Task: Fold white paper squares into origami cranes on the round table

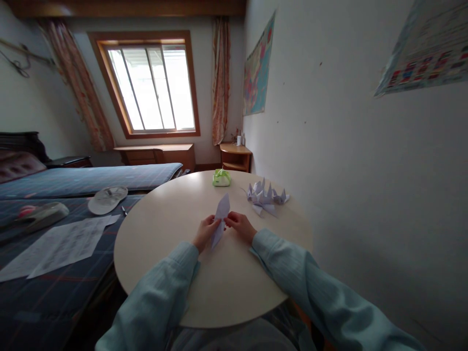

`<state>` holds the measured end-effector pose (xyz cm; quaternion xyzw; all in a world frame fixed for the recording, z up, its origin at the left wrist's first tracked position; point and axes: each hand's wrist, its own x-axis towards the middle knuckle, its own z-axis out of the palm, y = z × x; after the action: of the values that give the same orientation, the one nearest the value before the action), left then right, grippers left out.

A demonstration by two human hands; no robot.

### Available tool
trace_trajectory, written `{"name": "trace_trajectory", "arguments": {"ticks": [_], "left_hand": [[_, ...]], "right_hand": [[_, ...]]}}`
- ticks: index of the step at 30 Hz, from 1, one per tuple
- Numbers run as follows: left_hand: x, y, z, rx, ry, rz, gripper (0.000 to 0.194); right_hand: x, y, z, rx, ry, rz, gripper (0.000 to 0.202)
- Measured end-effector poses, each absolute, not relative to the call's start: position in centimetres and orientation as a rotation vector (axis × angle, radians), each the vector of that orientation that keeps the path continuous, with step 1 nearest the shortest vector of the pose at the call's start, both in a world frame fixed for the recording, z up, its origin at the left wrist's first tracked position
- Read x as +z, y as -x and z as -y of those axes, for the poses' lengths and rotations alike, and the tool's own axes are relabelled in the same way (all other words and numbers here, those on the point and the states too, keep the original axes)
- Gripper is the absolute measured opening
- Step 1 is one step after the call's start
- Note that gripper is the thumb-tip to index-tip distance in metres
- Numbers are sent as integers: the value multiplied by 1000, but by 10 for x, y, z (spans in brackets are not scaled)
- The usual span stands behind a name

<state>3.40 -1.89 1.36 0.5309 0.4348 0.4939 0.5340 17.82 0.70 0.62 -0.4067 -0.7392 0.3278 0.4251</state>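
A piece of folded white paper [223, 206], long and pointed at both ends, is held up over the round table [157, 253]. My left hand [206, 231] pinches it from the left near its middle. From the right, my right hand [240, 224] grips its edge with bent fingers. The fine creases are too small to make out. Beyond my right hand lies a cluster of folded paper cranes [263, 194] with pointed wings, some loose folded pieces at its near side.
A green-and-white tissue pack [221, 178] stands at the table's far edge. Left of the table is a bed [109, 181] with a cap [107, 199], printed sheets [69, 246] and a pen [124, 211]. The white wall [351, 161] runs close along the right.
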Motion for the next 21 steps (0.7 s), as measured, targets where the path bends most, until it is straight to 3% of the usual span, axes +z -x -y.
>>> {"name": "trace_trajectory", "arguments": {"ticks": [14,21], "left_hand": [[4,-33,14,1351,-1326,-966,41],[4,-34,14,1298,-1467,-972,23]], "right_hand": [[-8,-176,-19,1142,859,1683,13],[-9,-176,-18,1194,819,1653,11]]}}
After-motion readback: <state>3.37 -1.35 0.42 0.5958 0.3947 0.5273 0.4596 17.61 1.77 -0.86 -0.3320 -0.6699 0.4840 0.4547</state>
